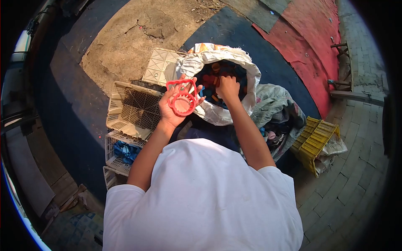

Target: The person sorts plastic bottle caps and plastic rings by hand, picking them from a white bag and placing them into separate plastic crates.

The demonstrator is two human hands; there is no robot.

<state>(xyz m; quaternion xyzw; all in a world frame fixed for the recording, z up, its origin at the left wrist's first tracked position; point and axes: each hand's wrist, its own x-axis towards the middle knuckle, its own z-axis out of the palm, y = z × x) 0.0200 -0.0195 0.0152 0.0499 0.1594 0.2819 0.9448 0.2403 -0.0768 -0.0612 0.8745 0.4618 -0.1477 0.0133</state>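
My left hand (168,113) is closed around a red plastic piece (183,103) with a toothed ring at one end and a wavy-edged loop at the other. A small blue piece (202,91) shows beside its fingertips. My right hand (228,88) reaches down into a large white woven sack (253,75), fingers bent and drawn together. Their tips are hidden, and I cannot make out what they hold. Red, orange and blue plastic pieces (208,79) lie in the shaded inside of the sack, around that hand.
Left of the sack are a cream plastic crate (118,102) and a lower crate (109,146) holding blue pieces (125,151). A greyish sack (272,98) with mixed items and a yellow crate (312,140) stand at the right. A pale crate (159,67) lies behind.
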